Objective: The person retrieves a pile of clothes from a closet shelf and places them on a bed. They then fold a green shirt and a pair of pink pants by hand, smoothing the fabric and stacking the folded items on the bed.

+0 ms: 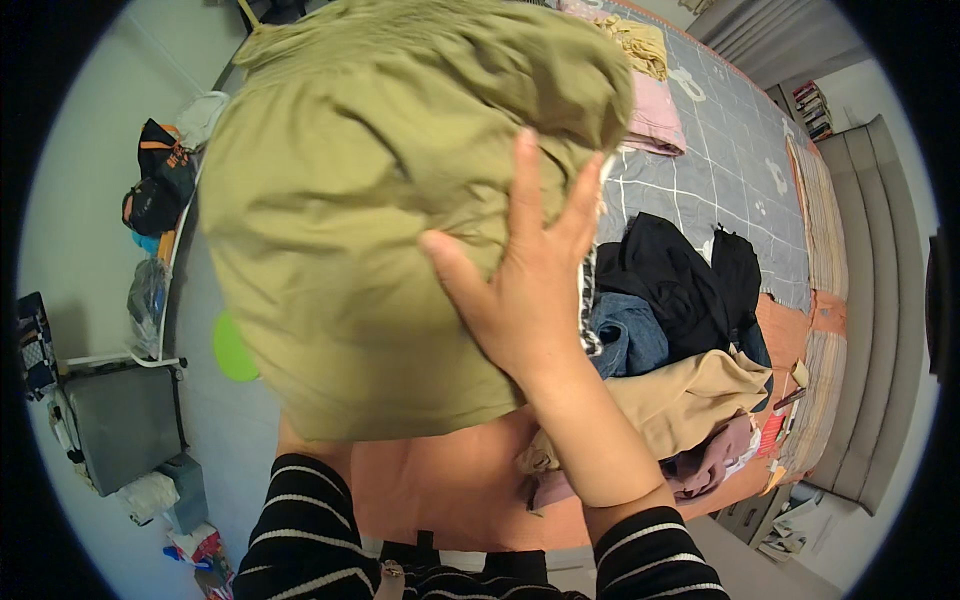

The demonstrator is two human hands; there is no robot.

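An olive-green garment (330, 270), gathered along its far edge and with a thin strap at the upper left, is raised close in front of me. My right hand (535, 285) rests on its right half, fingers spread flat over the wrinkled cloth. Beneath the cloth's near left corner my left hand (312, 452) disappears; just the wrist shows, and the fingers are hidden. A black-and-white patterned edge (589, 305) peeks out under the green garment beside my right hand.
On the bed, a loose heap holds black clothing (670, 280), blue denim (628, 335), a beige garment (670, 405) and a mauve one (715, 460). Folded pink (655, 118) and yellow (640, 45) clothes lie farther back on the grey checked bedding (700, 180). A grey padded headboard (875, 300) closes the right side.
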